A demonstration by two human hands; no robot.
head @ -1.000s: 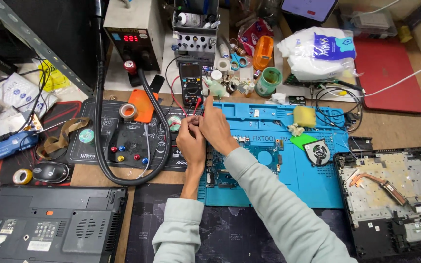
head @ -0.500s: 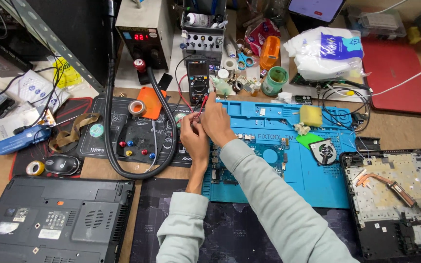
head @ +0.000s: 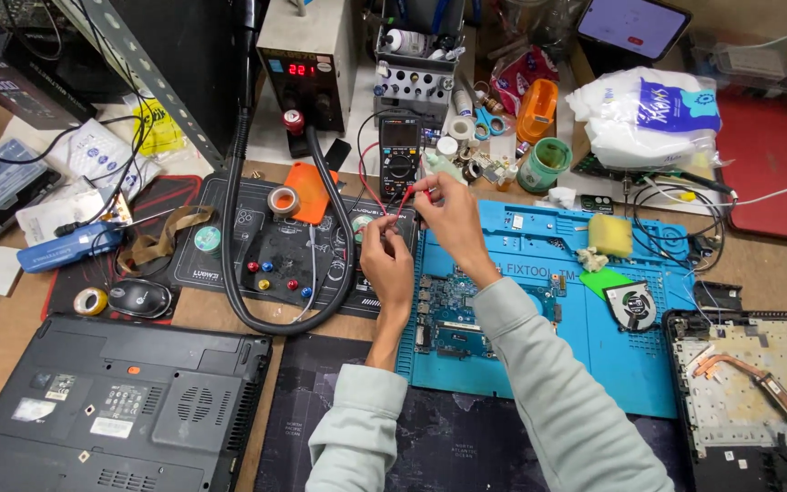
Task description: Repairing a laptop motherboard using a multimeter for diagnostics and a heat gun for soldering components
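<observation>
Left hand (head: 388, 260) pinches the red probe lead (head: 400, 202) between thumb and fingertips, just above the black work mat (head: 229, 251); we read it as closed on the wire, not clenched hard. Lead looks thin, light and floppy, so we judge it handles best taken near the stiff probe end, not mid-wire; it runs up toward the multimeter (head: 399, 155) standing behind the hands. Right hand (head: 448, 214) grips the same red lead higher up, fingers curled round it, over the edge of the blue repair mat (head: 548, 310). Bare circuit board (head: 453, 314) lies on that mat below the wrists, fragile, edges only in our view. Containers: grey tool rack (head: 416, 82) behind holds bottles and tips; green tub (head: 546, 162) right of it, contents we cannot tell; white plastic bag (head: 649, 114) further right looks stuffed.
</observation>
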